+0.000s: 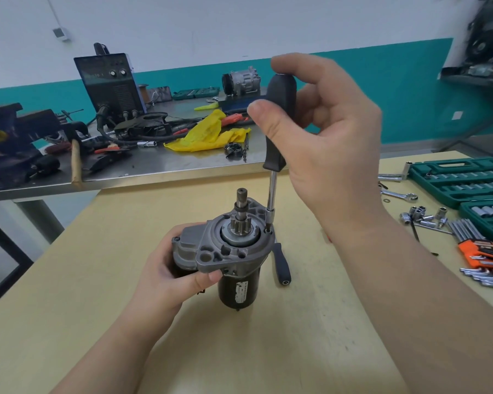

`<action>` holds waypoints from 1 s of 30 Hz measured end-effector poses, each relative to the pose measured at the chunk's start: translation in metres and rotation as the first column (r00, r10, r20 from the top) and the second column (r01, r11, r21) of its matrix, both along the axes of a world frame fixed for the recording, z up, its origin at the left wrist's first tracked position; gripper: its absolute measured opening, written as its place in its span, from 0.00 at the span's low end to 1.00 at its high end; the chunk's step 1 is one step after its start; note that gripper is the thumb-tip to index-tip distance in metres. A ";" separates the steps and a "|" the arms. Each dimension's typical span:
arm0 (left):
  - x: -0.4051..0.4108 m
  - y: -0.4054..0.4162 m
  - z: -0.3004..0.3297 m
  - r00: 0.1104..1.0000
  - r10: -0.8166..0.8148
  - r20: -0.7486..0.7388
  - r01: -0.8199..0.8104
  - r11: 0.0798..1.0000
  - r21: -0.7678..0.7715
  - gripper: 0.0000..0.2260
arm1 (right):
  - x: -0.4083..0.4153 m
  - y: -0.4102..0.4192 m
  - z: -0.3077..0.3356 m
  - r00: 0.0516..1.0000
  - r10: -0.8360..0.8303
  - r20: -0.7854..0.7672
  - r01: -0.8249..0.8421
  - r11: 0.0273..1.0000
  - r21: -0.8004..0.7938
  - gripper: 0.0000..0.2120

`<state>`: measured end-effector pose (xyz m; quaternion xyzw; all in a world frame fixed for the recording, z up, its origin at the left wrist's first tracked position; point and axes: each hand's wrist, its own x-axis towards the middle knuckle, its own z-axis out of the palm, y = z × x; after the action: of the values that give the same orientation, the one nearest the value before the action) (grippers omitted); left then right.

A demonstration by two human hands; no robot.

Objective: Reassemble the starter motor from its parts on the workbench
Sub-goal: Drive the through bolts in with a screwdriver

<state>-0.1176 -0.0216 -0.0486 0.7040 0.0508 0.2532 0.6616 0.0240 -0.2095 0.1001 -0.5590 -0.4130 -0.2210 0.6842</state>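
Nearest, my left hand [180, 268] grips the starter [228, 251], which stands upright on the table [69, 294], pinion up. Above it my right hand [319, 132] is curled around the driver [276, 123], its tip sitting in a housing bolt [269, 229]. I judge this is the bolt-tightening step; next I must turn while keeping the tip straight. Sockets [421, 216] lie farther right.

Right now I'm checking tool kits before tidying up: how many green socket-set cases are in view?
3. One green case lies open at the yellow table's right edge, a second sits just in front of it, cut off by the frame, and a third lies on the far steel bench. Others may be hidden.
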 end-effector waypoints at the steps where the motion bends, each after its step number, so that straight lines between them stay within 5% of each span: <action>1: 0.000 0.000 0.000 1.000 0.001 0.002 -0.001 1.000 -0.002 0.36 | 0.000 0.001 0.000 1.000 0.010 -0.007 -0.010 1.000 0.013 0.13; 14: 0.000 0.000 0.001 0.999 -0.022 0.024 0.022 1.000 -0.006 0.35 | 0.000 -0.004 0.003 0.938 0.334 -0.092 -0.337 0.941 -0.017 0.12; 30: 0.000 -0.002 0.000 1.000 -0.013 0.011 0.013 1.000 0.006 0.32 | -0.001 -0.001 0.001 0.992 -0.114 0.058 0.110 0.991 0.074 0.12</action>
<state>-0.1173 -0.0232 -0.0482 0.7050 0.0417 0.2529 0.6613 0.0228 -0.2106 0.1009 -0.5499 -0.3940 -0.2908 0.6766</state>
